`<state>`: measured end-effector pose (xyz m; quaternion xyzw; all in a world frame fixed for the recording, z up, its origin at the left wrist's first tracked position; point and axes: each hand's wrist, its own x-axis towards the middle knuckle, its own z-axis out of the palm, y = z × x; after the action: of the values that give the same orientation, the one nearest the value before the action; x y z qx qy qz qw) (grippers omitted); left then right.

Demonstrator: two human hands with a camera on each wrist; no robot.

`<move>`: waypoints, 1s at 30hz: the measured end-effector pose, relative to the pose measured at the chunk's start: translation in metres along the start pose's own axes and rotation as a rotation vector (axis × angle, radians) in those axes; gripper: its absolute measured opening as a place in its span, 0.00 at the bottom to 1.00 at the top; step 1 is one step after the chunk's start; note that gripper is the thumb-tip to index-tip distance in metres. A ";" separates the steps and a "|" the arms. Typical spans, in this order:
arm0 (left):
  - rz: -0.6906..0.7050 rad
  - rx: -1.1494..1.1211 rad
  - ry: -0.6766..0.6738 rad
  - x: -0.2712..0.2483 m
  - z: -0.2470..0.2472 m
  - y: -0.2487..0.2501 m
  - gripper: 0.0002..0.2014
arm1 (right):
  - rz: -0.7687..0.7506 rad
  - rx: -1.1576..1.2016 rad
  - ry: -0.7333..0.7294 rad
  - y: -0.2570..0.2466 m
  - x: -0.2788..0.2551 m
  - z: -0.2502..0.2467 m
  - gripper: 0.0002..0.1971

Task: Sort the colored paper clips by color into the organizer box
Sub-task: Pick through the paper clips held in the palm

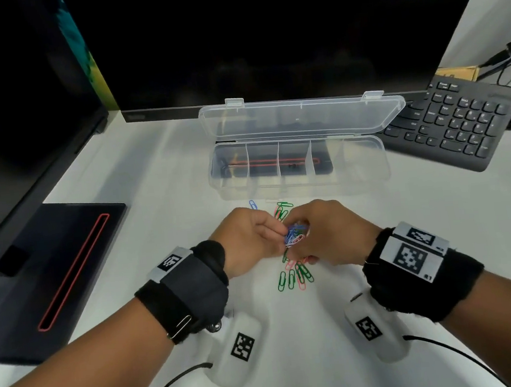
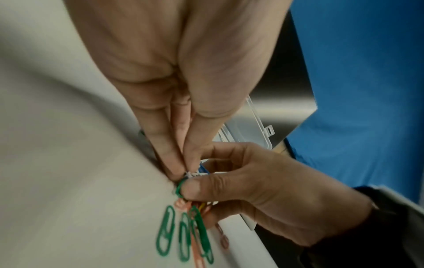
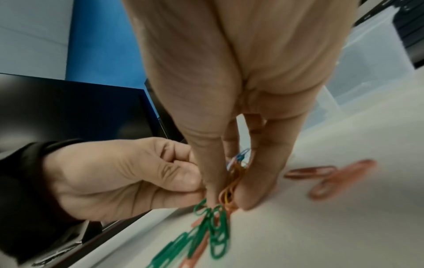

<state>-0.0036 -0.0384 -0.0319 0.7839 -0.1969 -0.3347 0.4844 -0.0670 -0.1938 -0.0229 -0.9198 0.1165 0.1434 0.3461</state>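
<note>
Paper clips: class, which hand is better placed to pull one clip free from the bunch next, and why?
Probably the left hand. Its fingertips pinch the edge of the bunch of clips, while the right hand is curled round the bunch, holding it above the table.

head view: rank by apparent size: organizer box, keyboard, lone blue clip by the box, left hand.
1. organizer box, lid open
2. keyboard, partly cut off, so its place against the box is unsure
3. left hand, nearer the camera
4. lone blue clip
</note>
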 end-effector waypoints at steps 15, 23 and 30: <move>0.080 -0.280 0.230 0.008 0.008 -0.004 0.08 | 0.065 0.371 0.038 0.007 -0.013 -0.028 0.11; -0.037 -1.163 -0.263 0.010 0.039 0.024 0.22 | -0.149 0.211 0.127 -0.028 -0.027 -0.057 0.10; -0.127 -1.474 -0.324 0.022 0.051 0.015 0.09 | -0.155 -0.063 0.113 -0.027 -0.033 -0.049 0.17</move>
<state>-0.0245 -0.0905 -0.0417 0.2079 0.0547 -0.5182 0.8278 -0.0808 -0.2029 0.0399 -0.9431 0.0598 0.0676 0.3200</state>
